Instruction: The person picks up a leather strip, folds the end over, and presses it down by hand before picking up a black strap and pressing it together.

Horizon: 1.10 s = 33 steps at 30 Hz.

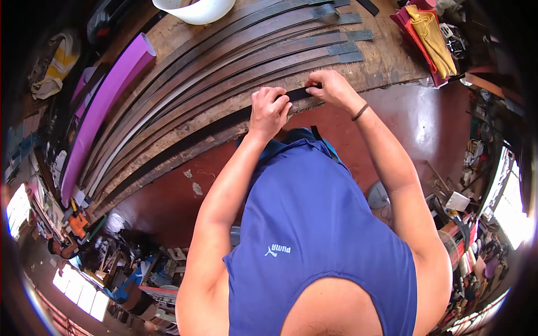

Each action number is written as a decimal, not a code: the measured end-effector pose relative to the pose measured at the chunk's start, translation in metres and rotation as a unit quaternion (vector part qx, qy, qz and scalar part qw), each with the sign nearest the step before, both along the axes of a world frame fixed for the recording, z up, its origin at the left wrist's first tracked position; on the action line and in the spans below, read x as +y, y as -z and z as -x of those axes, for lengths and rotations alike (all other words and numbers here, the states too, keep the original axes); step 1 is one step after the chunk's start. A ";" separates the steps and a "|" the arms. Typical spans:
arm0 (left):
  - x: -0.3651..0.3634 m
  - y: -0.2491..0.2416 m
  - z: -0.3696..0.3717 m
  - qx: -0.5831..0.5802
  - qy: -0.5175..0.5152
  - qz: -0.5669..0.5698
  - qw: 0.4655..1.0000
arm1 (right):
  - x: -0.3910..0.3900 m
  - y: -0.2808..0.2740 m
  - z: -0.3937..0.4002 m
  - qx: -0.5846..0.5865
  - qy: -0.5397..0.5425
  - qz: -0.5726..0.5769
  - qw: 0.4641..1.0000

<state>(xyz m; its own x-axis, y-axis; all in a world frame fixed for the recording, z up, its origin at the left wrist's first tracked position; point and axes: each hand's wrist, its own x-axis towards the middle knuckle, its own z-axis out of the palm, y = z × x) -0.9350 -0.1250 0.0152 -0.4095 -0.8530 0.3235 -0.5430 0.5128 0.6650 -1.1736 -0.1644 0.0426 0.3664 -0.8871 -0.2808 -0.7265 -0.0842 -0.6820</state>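
Observation:
A long black strip point(224, 120), which looks like leather, runs along the near edge of the wooden workbench. Its far-right end lies between my two hands. My left hand point(269, 112) is closed on the strip with curled fingers. A little further right, my right hand point(332, 89) pinches the strip near its end, thumb against fingers. Beyond them, several long dark brown strips point(263, 61) lie side by side on the bench, with dark tips at their right ends.
The wooden workbench point(386, 59) curves across the top. A purple rolled sheet point(106, 106) lies at its left, a white bowl-like container point(196, 12) at the back. Yellow and red material point(428, 39) sits at the right end. Cluttered shelves surround the red floor point(414, 120).

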 end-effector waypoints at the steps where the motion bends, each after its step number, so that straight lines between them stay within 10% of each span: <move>1: 0.000 0.000 0.000 -0.001 -0.001 -0.003 1.000 | 0.000 -0.001 -0.001 0.002 0.005 -0.003 1.000; 33: -0.009 0.005 0.029 0.009 0.035 0.028 0.999 | 0.012 0.007 0.030 -0.114 0.115 -0.049 0.986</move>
<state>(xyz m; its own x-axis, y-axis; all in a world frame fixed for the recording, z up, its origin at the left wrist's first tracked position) -0.9642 -0.1341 0.0098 -0.4608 -0.8028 0.3783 -0.4926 0.5860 0.6434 -1.2041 -0.1522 0.0360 0.2217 -0.9271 -0.3024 -0.5456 0.1391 -0.8264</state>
